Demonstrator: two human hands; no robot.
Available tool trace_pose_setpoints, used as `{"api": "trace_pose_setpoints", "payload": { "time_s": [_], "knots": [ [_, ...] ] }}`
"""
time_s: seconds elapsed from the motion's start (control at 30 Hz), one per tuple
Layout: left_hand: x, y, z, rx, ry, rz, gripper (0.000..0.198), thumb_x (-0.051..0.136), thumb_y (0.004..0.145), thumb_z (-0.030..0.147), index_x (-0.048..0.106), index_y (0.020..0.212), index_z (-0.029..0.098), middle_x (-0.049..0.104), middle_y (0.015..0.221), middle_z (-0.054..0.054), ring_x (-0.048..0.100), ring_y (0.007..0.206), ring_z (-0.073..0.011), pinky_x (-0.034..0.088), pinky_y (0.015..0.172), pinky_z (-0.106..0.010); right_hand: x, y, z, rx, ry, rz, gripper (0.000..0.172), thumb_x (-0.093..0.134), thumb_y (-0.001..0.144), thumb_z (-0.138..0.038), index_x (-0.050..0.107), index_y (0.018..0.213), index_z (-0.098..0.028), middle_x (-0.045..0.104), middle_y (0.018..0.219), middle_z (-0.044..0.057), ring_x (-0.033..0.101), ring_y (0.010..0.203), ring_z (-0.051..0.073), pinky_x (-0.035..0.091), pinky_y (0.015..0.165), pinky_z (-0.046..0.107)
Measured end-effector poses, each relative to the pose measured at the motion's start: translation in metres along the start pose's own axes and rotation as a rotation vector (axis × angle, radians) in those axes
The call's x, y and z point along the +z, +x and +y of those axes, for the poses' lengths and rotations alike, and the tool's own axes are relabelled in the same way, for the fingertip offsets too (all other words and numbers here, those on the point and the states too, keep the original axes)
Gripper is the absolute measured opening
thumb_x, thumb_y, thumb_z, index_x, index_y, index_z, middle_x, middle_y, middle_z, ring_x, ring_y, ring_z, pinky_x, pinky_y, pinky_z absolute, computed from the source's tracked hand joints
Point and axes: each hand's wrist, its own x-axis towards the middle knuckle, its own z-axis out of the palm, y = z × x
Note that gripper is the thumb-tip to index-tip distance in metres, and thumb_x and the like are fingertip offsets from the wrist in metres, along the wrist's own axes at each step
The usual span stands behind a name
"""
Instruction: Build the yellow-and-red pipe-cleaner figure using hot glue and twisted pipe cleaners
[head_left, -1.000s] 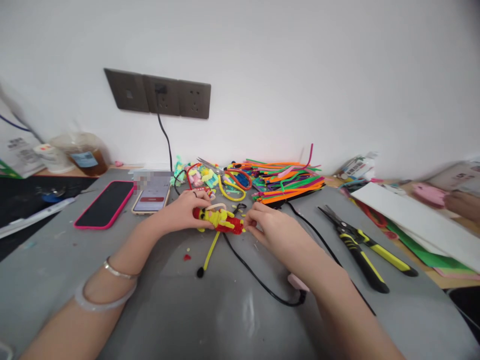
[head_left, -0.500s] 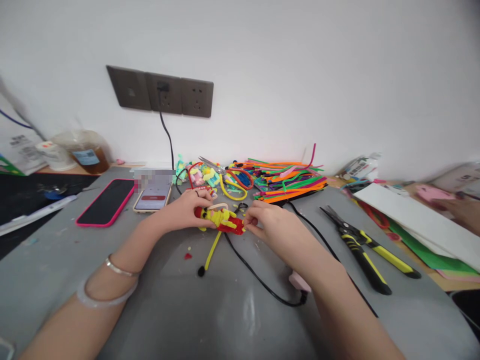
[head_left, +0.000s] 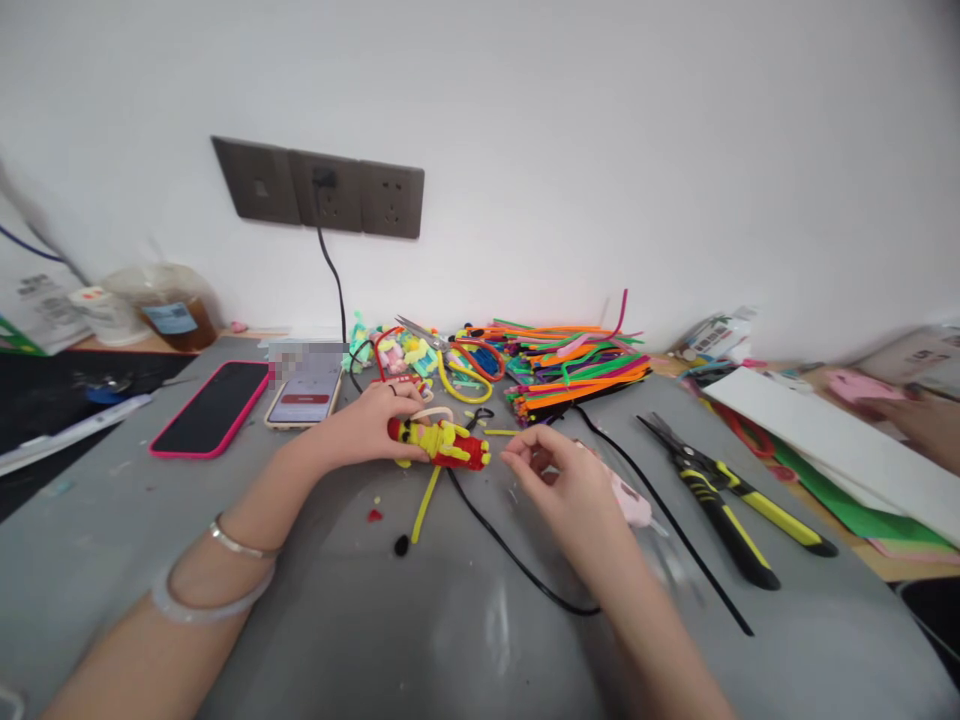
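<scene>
My left hand [head_left: 379,425] grips a small red and yellow pipe-cleaner figure [head_left: 439,443] by its head end, thumb below and fingers above. The figure lies on its side just over the grey mat. Off its red lower end, a short gap away, is my right hand [head_left: 559,475], with thumb and forefinger pinched; whether anything is between them is too small to see. Behind that hand a pink tool, seemingly a hot glue gun [head_left: 632,503], is partly hidden. A yellow pipe cleaner [head_left: 426,505] lies below the figure, near a black oval bit [head_left: 401,545].
Scissors [head_left: 457,360] rest on fluffy scraps beside a heap of coloured pipe cleaners [head_left: 577,370]. Pliers-like cutters [head_left: 735,500] lie to the right, and two phones [head_left: 214,410] to the left. A black cord [head_left: 517,560] crosses the mat. Another person's hand [head_left: 915,415] is at far right.
My right hand has come away from the figure's red end and moved right, uncovering more of the pink tool. My left hand keeps its hold on the figure.
</scene>
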Motion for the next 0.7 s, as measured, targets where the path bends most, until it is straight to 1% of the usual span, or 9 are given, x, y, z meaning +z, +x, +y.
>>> {"api": "trace_pose_setpoints", "payload": {
  "time_s": [0.13, 0.23, 0.33, 0.43, 0.6, 0.7],
  "knots": [
    [0.000, 0.000, 0.002, 0.000, 0.007, 0.000, 0.031, 0.076, 0.077, 0.044, 0.071, 0.092, 0.018, 0.066, 0.106, -0.007, 0.060, 0.106, -0.0257, 0.044, 0.095, -0.035, 0.023, -0.017, 0.008, 0.046, 0.203, 0.194, 0.017, 0.059, 0.083, -0.036, 0.062, 0.076, -0.020, 0.057, 0.066, 0.000, 0.051, 0.057, 0.016, 0.039, 0.051, 0.026],
    [0.000, -0.001, 0.004, -0.032, 0.040, 0.005, 0.032, 0.076, 0.076, 0.042, 0.071, 0.095, 0.018, 0.066, 0.109, -0.007, 0.059, 0.107, -0.0264, 0.043, 0.096, -0.036, 0.037, -0.023, 0.013, 0.102, 0.383, 0.261, 0.019, 0.063, 0.081, -0.039, 0.060, 0.077, -0.020, 0.056, 0.066, -0.001, 0.052, 0.059, 0.015, 0.042, 0.054, 0.026],
    [0.001, -0.001, 0.005, -0.048, 0.074, 0.003, 0.033, 0.077, 0.075, 0.043, 0.071, 0.096, 0.019, 0.065, 0.111, -0.007, 0.058, 0.107, -0.0269, 0.043, 0.096, -0.037, 0.043, -0.022, 0.017, 0.160, 0.500, 0.249, 0.023, 0.067, 0.078, -0.042, 0.059, 0.075, -0.020, 0.055, 0.063, -0.002, 0.049, 0.055, 0.014, 0.041, 0.051, 0.025],
    [0.002, -0.001, 0.003, -0.043, 0.080, -0.006, 0.032, 0.076, 0.075, 0.043, 0.070, 0.095, 0.019, 0.065, 0.110, -0.006, 0.058, 0.107, -0.0267, 0.042, 0.095, -0.036, 0.044, -0.017, 0.018, 0.200, 0.545, 0.199, 0.027, 0.070, 0.073, -0.044, 0.059, 0.071, -0.020, 0.053, 0.060, -0.003, 0.045, 0.050, 0.013, 0.038, 0.048, 0.025],
    [0.001, 0.000, 0.002, -0.035, 0.074, -0.025, 0.031, 0.074, 0.077, 0.044, 0.068, 0.092, 0.018, 0.064, 0.106, -0.006, 0.057, 0.103, -0.0257, 0.043, 0.090, -0.035, 0.045, -0.011, 0.017, 0.210, 0.563, 0.195, 0.025, 0.070, 0.070, -0.043, 0.061, 0.071, -0.019, 0.056, 0.062, -0.001, 0.049, 0.055, 0.014, 0.040, 0.054, 0.026],
    [0.002, 0.000, 0.003, -0.031, 0.085, -0.025, 0.029, 0.073, 0.077, 0.042, 0.068, 0.092, 0.018, 0.064, 0.105, -0.006, 0.057, 0.103, -0.0256, 0.043, 0.090, -0.035, 0.048, -0.011, 0.016, 0.210, 0.545, 0.183, 0.025, 0.068, 0.071, -0.043, 0.061, 0.072, -0.019, 0.054, 0.060, -0.002, 0.047, 0.055, 0.014, 0.039, 0.054, 0.027]
  ]
}}
